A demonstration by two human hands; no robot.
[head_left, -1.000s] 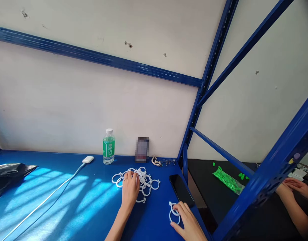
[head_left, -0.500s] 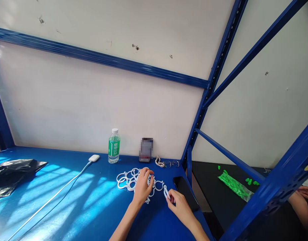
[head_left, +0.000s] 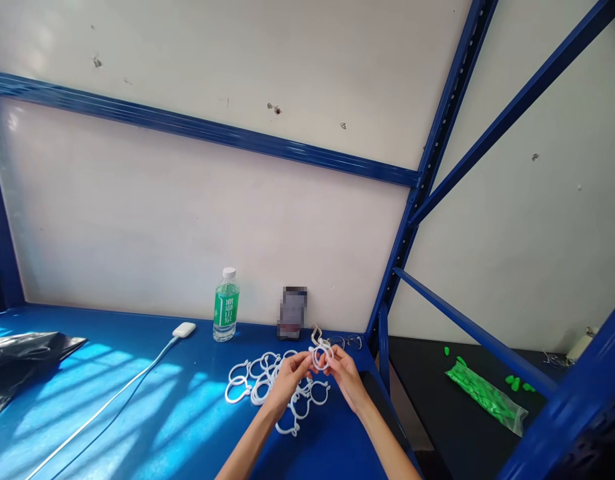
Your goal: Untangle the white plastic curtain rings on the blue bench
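A white plastic curtain ring point(head_left: 321, 347) with a small knob is held up above the table between my two hands. My left hand point(head_left: 287, 381) pinches its left side with thumb and fingertips. On its right side, my right hand point(head_left: 348, 383) grips it the same way. Beneath and left of my hands lies a loose pile of several more white curtain rings point(head_left: 260, 393), partly covered by my left hand and wrist. A dark phone point(head_left: 385, 400) lies flat beside my right forearm, which hides part of it.
A water bottle point(head_left: 226, 310), an upright phone point(head_left: 292, 313) and glasses point(head_left: 350, 342) stand or lie along the wall. A white charger point(head_left: 184, 329) with cable and a black plastic bag point(head_left: 27, 360) are leftward. Beyond blue posts, a bag of green pieces point(head_left: 487, 397) lies on a black table.
My right hand has raised its ring up and leftward to meet my left hand, which has left the pile and now grips the ring too. The view has tilted slightly upward.
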